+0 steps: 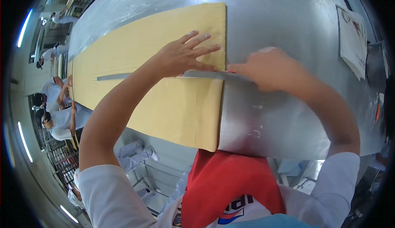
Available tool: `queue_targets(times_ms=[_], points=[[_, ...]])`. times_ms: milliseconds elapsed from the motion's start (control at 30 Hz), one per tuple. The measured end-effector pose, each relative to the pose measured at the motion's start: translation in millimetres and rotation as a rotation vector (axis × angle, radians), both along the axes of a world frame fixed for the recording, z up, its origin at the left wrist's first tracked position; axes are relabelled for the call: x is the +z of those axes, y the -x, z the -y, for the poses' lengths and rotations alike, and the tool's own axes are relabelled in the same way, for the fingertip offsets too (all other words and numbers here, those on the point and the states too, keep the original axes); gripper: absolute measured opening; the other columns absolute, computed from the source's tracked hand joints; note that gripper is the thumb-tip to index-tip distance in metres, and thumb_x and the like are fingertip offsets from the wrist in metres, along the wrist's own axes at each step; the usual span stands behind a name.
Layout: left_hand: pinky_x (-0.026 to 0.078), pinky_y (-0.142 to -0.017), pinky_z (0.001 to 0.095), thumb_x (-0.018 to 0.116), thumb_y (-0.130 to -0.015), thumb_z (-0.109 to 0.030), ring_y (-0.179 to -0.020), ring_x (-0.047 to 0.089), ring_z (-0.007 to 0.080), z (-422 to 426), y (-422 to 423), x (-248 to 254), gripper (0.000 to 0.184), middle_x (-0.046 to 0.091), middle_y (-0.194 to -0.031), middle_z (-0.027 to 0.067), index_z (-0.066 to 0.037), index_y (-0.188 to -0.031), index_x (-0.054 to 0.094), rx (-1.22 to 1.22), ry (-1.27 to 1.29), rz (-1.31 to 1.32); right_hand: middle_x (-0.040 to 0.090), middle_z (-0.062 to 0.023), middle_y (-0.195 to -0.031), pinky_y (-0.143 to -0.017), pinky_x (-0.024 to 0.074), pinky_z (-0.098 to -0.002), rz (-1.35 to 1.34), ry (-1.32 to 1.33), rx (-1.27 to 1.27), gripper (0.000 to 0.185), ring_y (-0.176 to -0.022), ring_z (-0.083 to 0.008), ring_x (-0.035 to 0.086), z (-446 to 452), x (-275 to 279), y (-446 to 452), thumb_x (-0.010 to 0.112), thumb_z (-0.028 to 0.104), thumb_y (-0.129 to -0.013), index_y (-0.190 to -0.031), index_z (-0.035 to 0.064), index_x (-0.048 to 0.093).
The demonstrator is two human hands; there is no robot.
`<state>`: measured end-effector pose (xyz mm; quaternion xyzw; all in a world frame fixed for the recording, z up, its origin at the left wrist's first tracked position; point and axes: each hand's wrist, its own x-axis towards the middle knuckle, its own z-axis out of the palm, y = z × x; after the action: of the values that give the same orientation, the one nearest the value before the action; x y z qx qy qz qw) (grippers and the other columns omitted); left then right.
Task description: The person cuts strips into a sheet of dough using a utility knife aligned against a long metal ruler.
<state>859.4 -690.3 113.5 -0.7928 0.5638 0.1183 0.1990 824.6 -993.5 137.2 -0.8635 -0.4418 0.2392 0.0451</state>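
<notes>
A long, pale yellow sheet of what looks like dough or sponge cake point(181, 108) lies on a metal table, with a straight slit running along it. My left hand point(187, 55) rests flat on the part beyond the slit, fingers spread near its right end. Just off that end, my right hand point(271, 69) is closed around a slim red handle point(231, 70), apparently a knife's. A narrow grey strip point(113, 76) shows in the slit on both sides of my left forearm. Whether it is blade, ruler or bare metal, I cannot tell.
The shiny metal table point(279, 18) extends beyond and right of the sheet. A printed white bag or paper point(353, 41) lies at its right edge. Several people in white work at left; one person's hand point(68, 84) touches the sheet's far end. Racks point(61, 154) stand behind them.
</notes>
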Motion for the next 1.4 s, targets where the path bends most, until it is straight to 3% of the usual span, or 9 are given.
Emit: queue_targets(times_ms=[100, 167, 233, 400, 567, 800, 1067, 1200, 1400], points=[[0.027, -0.135, 0.0495, 0.098, -0.063, -0.029, -0.161, 0.027, 0.0298, -3, 1, 1, 0.102, 0.025, -0.176, -0.0069, -0.06, -0.148, 0.051, -0.004, 0.023, 0.025, 0.073, -0.0138, -0.109, -0.094, 0.0535, -0.0496, -0.042, 0.068, -0.111, 0.063, -0.111, -0.0352, 0.07, 53, 14, 8, 0.071, 0.014, -0.093, -0.153, 0.0263, 0.057], [0.026, -0.135, 0.0483, 0.082, -0.085, -0.019, -0.162, 0.027, 0.029, -3, 2, 3, 0.073, 0.031, -0.174, -0.0087, -0.058, -0.142, 0.059, 0.011, 0.077, -0.013, 0.073, -0.0138, -0.11, -0.095, 0.0527, -0.0495, -0.052, 0.149, -0.177, 0.062, -0.112, -0.0354, 0.069, 86, 18, 22, 0.072, 0.015, -0.093, -0.153, 0.0239, 0.058], [0.027, -0.134, 0.0488, 0.083, -0.084, -0.021, -0.161, 0.028, 0.0292, -11, 1, -5, 0.07, 0.031, -0.174, -0.008, -0.056, -0.141, 0.062, 0.01, 0.127, -0.009, 0.071, -0.0149, -0.11, -0.093, 0.0525, -0.0482, 0.001, -0.105, -0.421, 0.056, -0.109, -0.0376, 0.067, 109, 19, 46, 0.073, 0.011, -0.091, -0.146, 0.0159, 0.062], [0.034, -0.128, 0.0517, 0.092, -0.073, -0.025, -0.156, 0.035, 0.0311, -46, 18, -6, 0.067, 0.039, -0.17, -0.0025, -0.044, -0.134, 0.072, 0.217, 0.172, -0.004, 0.066, -0.0161, -0.113, -0.09, 0.0493, -0.0508, 0.011, -0.418, -0.543, 0.039, -0.106, -0.0423, 0.062, 84, -65, 73, 0.073, 0.008, -0.089, -0.126, 0.0083, 0.062], [0.043, -0.113, 0.054, 0.082, -0.089, -0.034, -0.137, 0.052, 0.0343, -148, 67, -73, 0.034, 0.057, -0.152, 0.0052, -0.031, -0.123, 0.08, 0.585, 0.817, 0.006, 0.065, -0.0159, -0.111, -0.091, 0.0493, -0.05, 0.119, -0.463, -0.664, 0.032, -0.109, -0.0421, 0.062, 11, -100, 79, 0.077, 0.007, -0.085, -0.112, 0.0065, 0.06], [0.045, -0.11, 0.0513, 0.082, -0.09, -0.029, -0.129, 0.058, 0.0328, -237, 88, -86, 0.031, 0.067, -0.137, 0.0044, -0.021, -0.121, 0.08, 0.791, 1.014, 0.178, 0.067, -0.0167, -0.097, -0.083, 0.0519, -0.0488, 0.169, -0.301, -0.758, 0.028, -0.094, -0.044, 0.066, 14, -108, 54, 0.076, 0.003, -0.077, -0.101, 0.0045, 0.062], [0.05, -0.089, 0.0417, 0.084, -0.087, -0.023, -0.1, 0.061, 0.0269, -263, 75, -100, 0.025, 0.066, -0.103, 0.0028, -0.011, -0.107, 0.074, 0.614, 1.121, 0.165, 0.066, -0.017, -0.093, -0.077, 0.0505, -0.0488, 0.317, -0.314, -0.621, 0.028, -0.086, -0.0421, 0.065, 4, -109, 58, 0.076, 0.004, -0.077, -0.103, 0.004, 0.064], [0.051, -0.088, 0.0421, 0.082, -0.088, -0.023, -0.098, 0.06, 0.0276, -258, 85, -94, 0.026, 0.063, -0.1, 0.0045, -0.009, -0.108, 0.071, 0.559, 1.117, 0.184, 0.067, -0.0176, -0.097, -0.082, 0.0521, -0.0488, 0.453, -0.287, -0.6, 0.03, -0.088, -0.0433, 0.065, 19, -109, 71, 0.076, 0.003, -0.077, -0.104, 0.0034, 0.063], [0.05, -0.085, 0.0419, 0.08, -0.088, -0.023, -0.096, 0.059, 0.0275, -254, 104, -96, 0.024, 0.061, -0.099, 0.0046, -0.009, -0.104, 0.07, 0.588, 1.087, 0.119, 0.067, -0.0178, -0.098, -0.083, 0.0532, -0.0477, 0.341, -0.257, -0.671, 0.031, -0.09, -0.0431, 0.066, 34, -116, 81, 0.077, 0.003, -0.076, -0.104, 0.0029, 0.063]])
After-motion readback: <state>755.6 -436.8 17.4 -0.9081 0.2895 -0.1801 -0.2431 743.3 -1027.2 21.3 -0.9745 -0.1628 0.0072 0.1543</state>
